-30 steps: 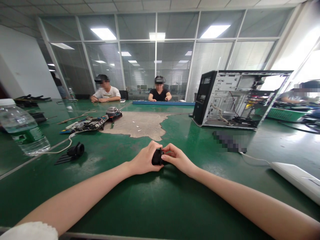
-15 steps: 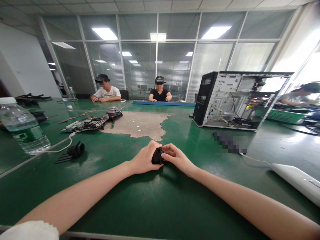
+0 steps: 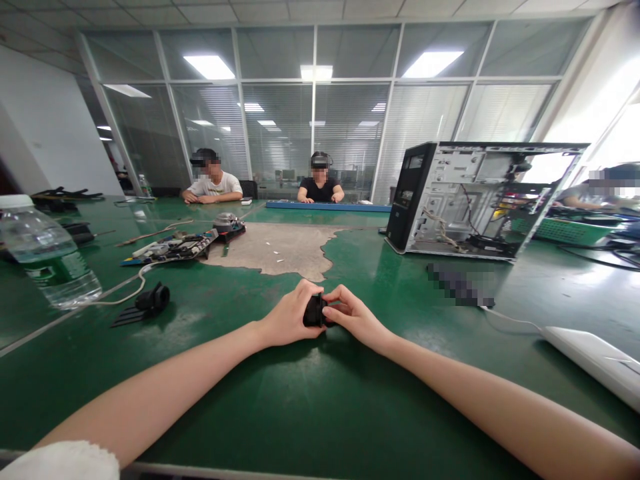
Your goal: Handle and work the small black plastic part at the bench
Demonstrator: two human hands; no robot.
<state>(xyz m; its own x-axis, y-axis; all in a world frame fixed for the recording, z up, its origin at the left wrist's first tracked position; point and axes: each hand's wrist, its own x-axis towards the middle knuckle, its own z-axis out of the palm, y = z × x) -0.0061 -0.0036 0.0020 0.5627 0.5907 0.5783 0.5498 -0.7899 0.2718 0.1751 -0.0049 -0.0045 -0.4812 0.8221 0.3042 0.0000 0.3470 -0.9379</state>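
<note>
A small black plastic part (image 3: 313, 312) is held just above the green table (image 3: 320, 413), in the middle of the view. My left hand (image 3: 290, 315) wraps around its left side, thumb below and fingers over the top. From the right, my right hand (image 3: 353, 313) pinches the part's other end between thumb and fingertips. Much of the part is covered by my fingers, so its exact kind does not show. Off to the left lies a similar black piece (image 3: 154, 300) with several flat prongs.
An open computer case (image 3: 420, 200) stands at the right, near a white device (image 3: 595, 360) with a cable. At the left are a water bottle (image 3: 55, 260) and a circuit board (image 3: 173, 250). Two people sit across the table; another person is at the far right.
My right hand's fingers have shifted slightly on the black part, and a bit more of its right end shows. My left hand stays in place.
</note>
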